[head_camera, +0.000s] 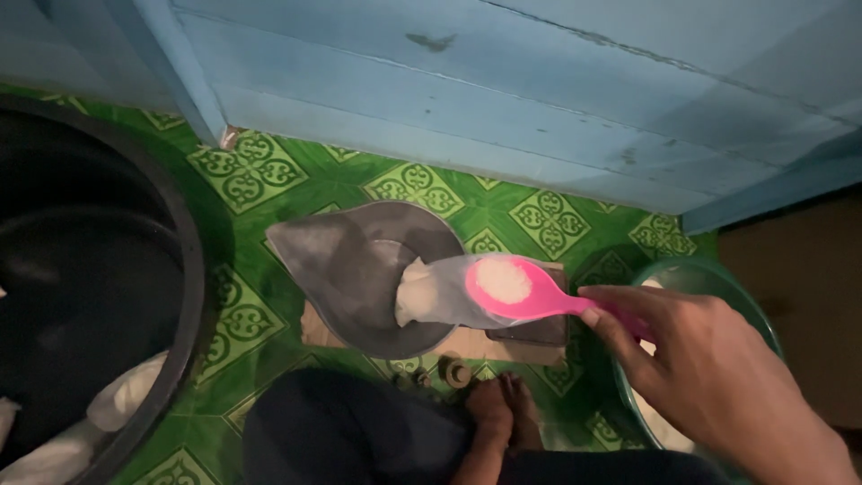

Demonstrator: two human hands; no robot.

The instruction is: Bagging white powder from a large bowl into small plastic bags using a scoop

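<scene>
tub (pixel 184 269) dark, at left on green floor (pixel 260 171) | pan (pixel 359 260) grey, centre | bag (pixel 431 292) soft, thin, slumped in pan; we'd take it by the mouth | our right hand (pixel 709 368) closed on spoon (pixel 521 287) handle; pink, light, stiff, loose white grains spill easily, held over bag | left hand unseen

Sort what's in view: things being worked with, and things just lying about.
In use:
- right hand holding the pink spoon with its white granules
- clear plastic bag, partly filled, in the grey scale pan
- green bowl

Lying about:
- black tub
- small metal weights on the green patterned floor
- blue door
</scene>
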